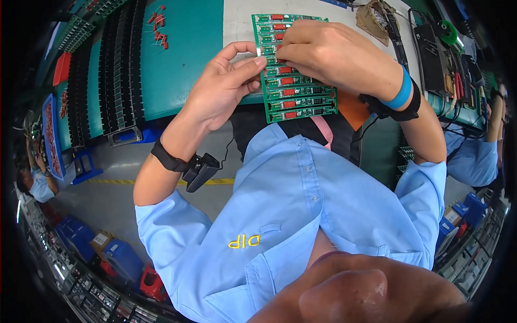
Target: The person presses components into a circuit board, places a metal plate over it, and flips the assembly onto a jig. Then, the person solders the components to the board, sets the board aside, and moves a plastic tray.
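A green circuit board panel (273,102), divided into several narrow strips, is held at the front edge of the workbench. Each strip bears a red rectangular component, and small dark displays show on the right of the nearer strips. My left hand (229,81) pinches the panel's left edge between thumb and fingers. Over the panel's upper middle, my right hand (336,54) has its fingers drawn together, the tips down by a red component. Whatever lies between those fingertips is hidden, and the hand covers the right part of the upper strips.
Loose red components with wire legs (159,32) lie on the green mat (186,54). Black slotted rails (121,70) stand left, beside a blue tray of small parts (53,134). A solder wire reel (451,36) and tools stand right. Other people work at both sides.
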Motion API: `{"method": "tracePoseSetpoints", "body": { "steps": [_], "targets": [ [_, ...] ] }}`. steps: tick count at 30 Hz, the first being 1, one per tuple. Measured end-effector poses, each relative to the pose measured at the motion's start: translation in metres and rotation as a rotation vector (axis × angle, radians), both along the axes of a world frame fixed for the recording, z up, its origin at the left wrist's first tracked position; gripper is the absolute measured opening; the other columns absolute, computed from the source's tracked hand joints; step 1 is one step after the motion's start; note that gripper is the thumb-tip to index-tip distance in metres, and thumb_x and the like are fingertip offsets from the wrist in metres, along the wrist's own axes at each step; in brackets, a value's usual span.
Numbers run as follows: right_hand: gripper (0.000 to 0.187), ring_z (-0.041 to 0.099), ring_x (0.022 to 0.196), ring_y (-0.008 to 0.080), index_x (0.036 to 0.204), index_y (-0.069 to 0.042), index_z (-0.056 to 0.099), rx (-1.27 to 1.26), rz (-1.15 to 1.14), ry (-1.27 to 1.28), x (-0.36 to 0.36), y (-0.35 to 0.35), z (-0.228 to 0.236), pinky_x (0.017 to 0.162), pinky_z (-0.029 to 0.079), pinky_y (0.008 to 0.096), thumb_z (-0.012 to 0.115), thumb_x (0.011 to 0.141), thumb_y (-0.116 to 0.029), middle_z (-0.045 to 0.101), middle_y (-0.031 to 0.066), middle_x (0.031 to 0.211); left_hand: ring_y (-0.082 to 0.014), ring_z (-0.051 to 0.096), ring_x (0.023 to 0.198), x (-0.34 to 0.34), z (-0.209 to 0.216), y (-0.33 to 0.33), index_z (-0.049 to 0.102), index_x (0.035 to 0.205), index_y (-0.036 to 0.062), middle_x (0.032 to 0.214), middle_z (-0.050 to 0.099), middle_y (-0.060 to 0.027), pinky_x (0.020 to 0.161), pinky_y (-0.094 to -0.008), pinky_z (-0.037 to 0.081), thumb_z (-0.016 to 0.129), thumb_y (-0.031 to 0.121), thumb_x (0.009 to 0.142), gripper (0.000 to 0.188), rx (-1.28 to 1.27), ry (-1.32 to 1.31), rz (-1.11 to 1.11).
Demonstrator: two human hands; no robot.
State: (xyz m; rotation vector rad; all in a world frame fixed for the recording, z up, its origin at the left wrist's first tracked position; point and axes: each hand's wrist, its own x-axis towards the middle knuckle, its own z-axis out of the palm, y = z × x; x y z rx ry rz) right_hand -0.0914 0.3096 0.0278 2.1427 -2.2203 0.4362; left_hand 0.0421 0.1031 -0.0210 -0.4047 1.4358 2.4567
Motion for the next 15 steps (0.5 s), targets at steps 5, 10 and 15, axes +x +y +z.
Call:
{"method": "tracePoseSetpoints", "body": {
  "steps": [5, 10, 15],
  "targets": [
    [0.025, 0.066, 0.096, 0.0351, 0.106, -0.001, 0.069, -0.014, 0.004, -0.037, -0.003, -0.003, -0.003, 0.083, 0.056, 0.0450, 0.074, 0.082, -0.008, 0.067, 0.0140, 0.099, -0.0070, 0.058, 0.088, -0.001, -0.001, -0.001, 0.054, 0.127, 0.0070, 0.103, 0.070, -0.0034, 0.078, -0.0244, 0.048, 0.066, 0.015, 0.104, 0.027, -0.015, -0.006, -0.002],
    [0.024, 0.066, 0.095, 0.0356, 0.105, -0.001, 0.069, -0.011, 0.013, -0.091, -0.003, -0.009, 0.003, 0.083, 0.055, 0.0448, 0.073, 0.083, -0.007, 0.067, 0.0147, 0.098, -0.0068, 0.057, 0.087, -0.002, -0.003, -0.003, 0.054, 0.126, 0.0088, 0.102, 0.069, -0.0025, 0.078, -0.0240, 0.048, 0.065, 0.017, 0.104, 0.026, -0.036, -0.012, -0.023],
    [0.023, 0.066, 0.093, 0.0359, 0.104, -0.001, 0.070, -0.045, 0.036, -0.119, -0.004, -0.012, 0.000, 0.083, 0.055, 0.0445, 0.074, 0.083, -0.008, 0.067, 0.0151, 0.098, -0.0066, 0.057, 0.086, -0.003, -0.006, -0.004, 0.054, 0.125, 0.0096, 0.100, 0.068, -0.0013, 0.077, -0.0239, 0.047, 0.065, 0.019, 0.105, 0.025, -0.047, -0.017, -0.039]
  ]
}}
